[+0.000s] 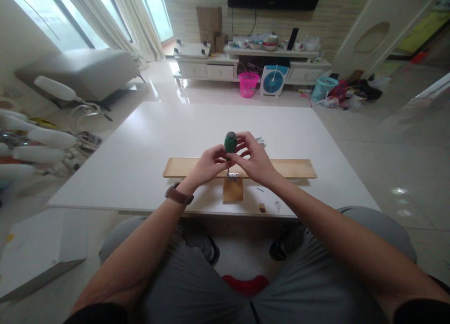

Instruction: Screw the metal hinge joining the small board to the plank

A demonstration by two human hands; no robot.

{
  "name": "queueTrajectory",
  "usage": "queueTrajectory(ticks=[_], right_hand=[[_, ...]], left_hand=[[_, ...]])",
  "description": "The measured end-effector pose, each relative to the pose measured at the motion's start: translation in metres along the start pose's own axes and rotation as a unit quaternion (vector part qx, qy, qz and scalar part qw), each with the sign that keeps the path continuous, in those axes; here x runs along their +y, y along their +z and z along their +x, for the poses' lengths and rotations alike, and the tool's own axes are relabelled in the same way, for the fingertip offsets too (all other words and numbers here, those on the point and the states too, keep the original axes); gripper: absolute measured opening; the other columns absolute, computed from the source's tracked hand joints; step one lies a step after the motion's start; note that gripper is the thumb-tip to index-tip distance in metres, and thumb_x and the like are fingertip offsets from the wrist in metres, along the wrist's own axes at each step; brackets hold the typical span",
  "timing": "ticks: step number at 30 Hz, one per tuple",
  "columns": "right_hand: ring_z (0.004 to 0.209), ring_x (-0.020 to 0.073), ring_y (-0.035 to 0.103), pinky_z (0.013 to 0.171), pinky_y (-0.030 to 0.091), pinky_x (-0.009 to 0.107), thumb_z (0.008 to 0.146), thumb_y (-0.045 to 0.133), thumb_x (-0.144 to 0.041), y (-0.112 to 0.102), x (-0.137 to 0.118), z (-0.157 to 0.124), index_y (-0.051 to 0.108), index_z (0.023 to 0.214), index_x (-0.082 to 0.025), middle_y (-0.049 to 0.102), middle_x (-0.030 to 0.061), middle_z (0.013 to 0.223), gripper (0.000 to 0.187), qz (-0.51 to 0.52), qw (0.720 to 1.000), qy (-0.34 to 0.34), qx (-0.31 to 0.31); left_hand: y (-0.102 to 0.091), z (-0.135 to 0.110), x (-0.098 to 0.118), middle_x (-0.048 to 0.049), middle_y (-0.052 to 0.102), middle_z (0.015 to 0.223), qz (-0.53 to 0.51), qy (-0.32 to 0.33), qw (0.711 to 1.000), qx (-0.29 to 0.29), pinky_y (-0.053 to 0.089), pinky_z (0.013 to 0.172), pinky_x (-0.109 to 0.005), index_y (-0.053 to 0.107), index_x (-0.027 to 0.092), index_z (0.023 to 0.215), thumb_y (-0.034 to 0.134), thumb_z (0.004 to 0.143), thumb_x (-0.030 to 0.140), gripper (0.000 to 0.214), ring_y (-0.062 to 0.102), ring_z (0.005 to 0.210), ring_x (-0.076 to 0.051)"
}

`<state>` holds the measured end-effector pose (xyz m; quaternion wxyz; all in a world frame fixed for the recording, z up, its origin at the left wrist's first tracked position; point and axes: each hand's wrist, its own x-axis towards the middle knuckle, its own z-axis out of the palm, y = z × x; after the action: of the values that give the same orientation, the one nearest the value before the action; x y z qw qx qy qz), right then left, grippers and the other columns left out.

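A green-handled screwdriver [230, 143] stands nearly upright over a small metal hinge [232, 177]. My right hand [253, 157] has its fingers curled round the handle. From the other side, my left hand [211, 162] closes its thumb and fingers near the base of the handle, above the shaft. The hinge lies where a long wooden board [293, 168] meets a short wooden piece [232, 192]. The screwdriver's tip is too small to make out against the hinge. Beyond my right hand lies a small pile of metal pieces [260, 141].
All this rests on a white table [140, 150]. Near its front edge lie a thin dark piece [259, 189], a small yellowish item [262, 207] and a clear plastic bit [277, 206]. White chairs [42, 139] stand at the left. A pink basket [248, 85] is on the floor beyond.
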<state>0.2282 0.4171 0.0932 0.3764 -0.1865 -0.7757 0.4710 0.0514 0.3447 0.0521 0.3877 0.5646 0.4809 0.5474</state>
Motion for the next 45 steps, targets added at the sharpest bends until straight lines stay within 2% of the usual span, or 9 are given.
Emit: queueTrajectory(ticks=[6,14,26,30,36,45], right_hand=[[0.096,0.0206,0.068,0.070,0.057,0.034,0.086,0.072,-0.032,-0.001,0.001,0.000,0.056,0.117,-0.027,0.071,0.0027,0.109,0.035,-0.008,1.000,-0.008,0.010],[0.099,0.0216,0.067,0.074,0.058,0.035,0.084,0.075,-0.034,-0.001,-0.001,-0.001,0.056,0.119,-0.028,0.070,0.0024,0.107,0.040,-0.015,1.000,0.003,0.007],[0.098,0.0212,0.067,0.073,0.058,0.035,0.084,0.077,-0.033,0.000,0.000,-0.001,0.056,0.119,-0.028,0.070,0.0021,0.110,0.041,-0.011,1.000,0.003,0.005],[0.096,0.0205,0.067,0.073,0.058,0.034,0.085,0.075,-0.033,0.000,0.000,-0.001,0.056,0.118,-0.028,0.070,0.0018,0.109,0.039,-0.012,1.000,-0.003,0.003],[0.096,0.0203,0.067,0.071,0.057,0.033,0.088,0.073,-0.031,0.000,0.001,-0.002,0.056,0.118,-0.027,0.071,0.0024,0.109,0.035,-0.017,1.000,-0.013,0.007],[0.093,0.0200,0.067,0.072,0.056,0.034,0.089,0.070,-0.032,0.003,0.000,-0.003,0.057,0.118,-0.027,0.073,0.0033,0.110,0.032,-0.033,0.999,-0.031,0.019]], left_hand=[[-0.005,-0.001,0.005,-0.0114,0.080,0.105,0.017,0.012,0.999,-0.026,0.060,0.094,-0.042,0.077,0.017,0.109,0.081,0.090,0.051,0.040,0.074,0.104,-0.028],[-0.002,0.000,0.001,-0.0086,0.079,0.095,0.034,0.005,0.999,0.006,0.060,0.090,-0.040,0.076,0.017,0.097,0.086,0.086,0.049,0.036,0.074,0.098,-0.027],[0.002,-0.001,0.005,-0.0057,0.077,0.095,0.019,-0.003,1.000,0.024,0.059,0.093,-0.041,0.069,0.020,0.091,0.090,0.081,0.043,0.033,0.073,0.105,-0.026],[0.001,-0.001,0.004,-0.0049,0.076,0.093,0.033,-0.003,0.999,0.025,0.058,0.088,-0.038,0.068,0.020,0.092,0.089,0.081,0.043,0.033,0.072,0.103,-0.026],[-0.008,-0.002,0.009,-0.0056,0.074,0.103,0.057,-0.033,0.998,0.011,0.058,0.079,-0.032,0.067,0.019,0.105,0.090,0.077,0.034,0.039,0.071,0.095,-0.021],[-0.020,-0.009,0.011,-0.0059,0.075,0.101,0.130,-0.055,0.990,-0.024,0.058,0.079,-0.033,0.071,0.019,0.102,0.083,0.082,0.035,0.029,0.071,0.087,-0.019]])
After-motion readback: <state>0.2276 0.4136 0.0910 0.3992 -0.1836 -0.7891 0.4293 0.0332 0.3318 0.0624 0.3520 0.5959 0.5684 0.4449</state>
